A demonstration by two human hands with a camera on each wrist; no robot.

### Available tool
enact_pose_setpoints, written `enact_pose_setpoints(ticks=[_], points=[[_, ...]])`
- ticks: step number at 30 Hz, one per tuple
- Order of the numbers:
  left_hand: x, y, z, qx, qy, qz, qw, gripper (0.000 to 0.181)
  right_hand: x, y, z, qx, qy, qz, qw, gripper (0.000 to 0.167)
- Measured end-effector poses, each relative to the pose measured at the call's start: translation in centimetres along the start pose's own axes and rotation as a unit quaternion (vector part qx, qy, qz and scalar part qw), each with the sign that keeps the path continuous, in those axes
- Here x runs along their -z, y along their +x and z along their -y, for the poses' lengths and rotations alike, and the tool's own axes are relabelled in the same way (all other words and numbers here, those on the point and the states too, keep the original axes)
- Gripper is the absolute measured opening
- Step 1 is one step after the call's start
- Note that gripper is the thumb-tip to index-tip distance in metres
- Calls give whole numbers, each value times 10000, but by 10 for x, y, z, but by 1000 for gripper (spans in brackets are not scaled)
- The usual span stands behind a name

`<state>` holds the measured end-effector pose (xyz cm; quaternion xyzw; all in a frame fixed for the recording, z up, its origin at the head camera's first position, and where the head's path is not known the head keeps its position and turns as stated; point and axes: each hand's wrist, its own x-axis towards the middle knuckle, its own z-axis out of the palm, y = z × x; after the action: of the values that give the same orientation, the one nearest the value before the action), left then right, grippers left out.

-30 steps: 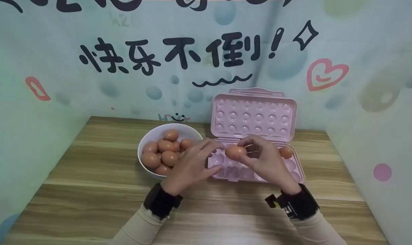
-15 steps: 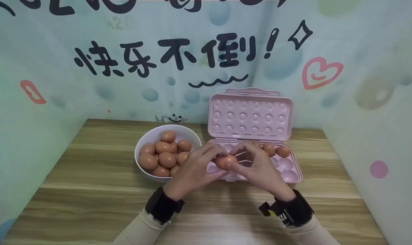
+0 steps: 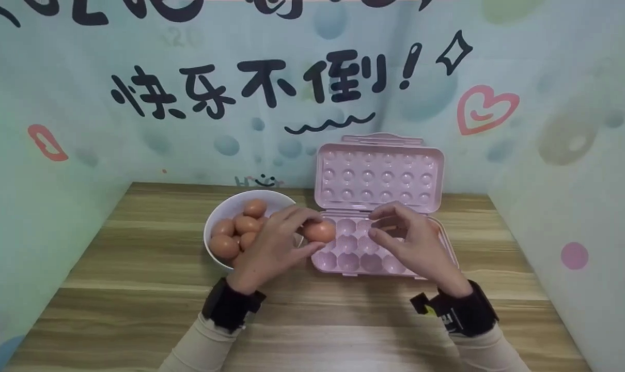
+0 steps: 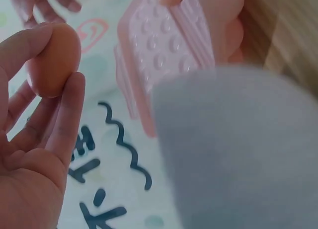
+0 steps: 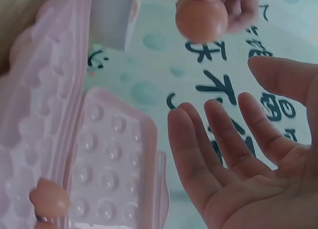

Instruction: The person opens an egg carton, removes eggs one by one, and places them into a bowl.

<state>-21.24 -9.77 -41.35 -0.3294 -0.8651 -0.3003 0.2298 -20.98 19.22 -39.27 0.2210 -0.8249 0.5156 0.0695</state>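
My left hand (image 3: pixel 268 248) pinches a brown egg (image 3: pixel 320 231) between thumb and fingertips, above the left end of a pink egg carton (image 3: pixel 370 262). In the left wrist view that egg (image 4: pixel 54 60) stands tilted between the thumb and fingers. My right hand (image 3: pixel 416 248) hovers over the carton's right half, fingers loosely bent and holding nothing. Its palm (image 5: pixel 258 199) shows bare in the right wrist view. At least two eggs sit in the carton's back row, one egg (image 5: pixel 51 198) plain in the right wrist view; my right hand mostly hides them from the head camera.
A white bowl (image 3: pixel 207 235) of brown eggs stands left of the carton, partly behind my left hand. The carton's lid (image 3: pixel 378 173) is raised against the printed backdrop (image 3: pixel 271 150). All of it rests on a wood-grain table (image 3: pixel 152 258).
The egg started in my right hand, met both hands over the carton, and is now in the left alone. My left hand has drawn left toward the bowl; the right has let go and moved right.
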Motion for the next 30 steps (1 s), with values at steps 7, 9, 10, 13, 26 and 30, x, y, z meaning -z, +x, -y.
enact_pose_setpoints(ticks=[7, 9, 10, 13, 26, 30], points=[[37, 8, 26, 514, 20, 98, 9986, 35, 24, 2, -3, -125, 29, -348, 9993, 28], [46, 12, 35, 769, -4, 255, 9967, 36, 28, 1, -3, -154, -91, -405, 9990, 28], [49, 14, 39, 921, -2, 361, 9951, 36, 29, 1, -2, -153, -135, -429, 9989, 28], [56, 20, 51, 1354, -137, 795, 9875, 35, 31, 2, -2, -122, -149, -436, 9989, 28], [45, 35, 75, 1189, 5, 2020, 9721, 25, 34, 3, -5, -57, -211, -415, 9989, 27], [36, 42, 73, 936, 151, 2212, 9706, 25, 33, 3, -5, -68, -268, -405, 9988, 26]])
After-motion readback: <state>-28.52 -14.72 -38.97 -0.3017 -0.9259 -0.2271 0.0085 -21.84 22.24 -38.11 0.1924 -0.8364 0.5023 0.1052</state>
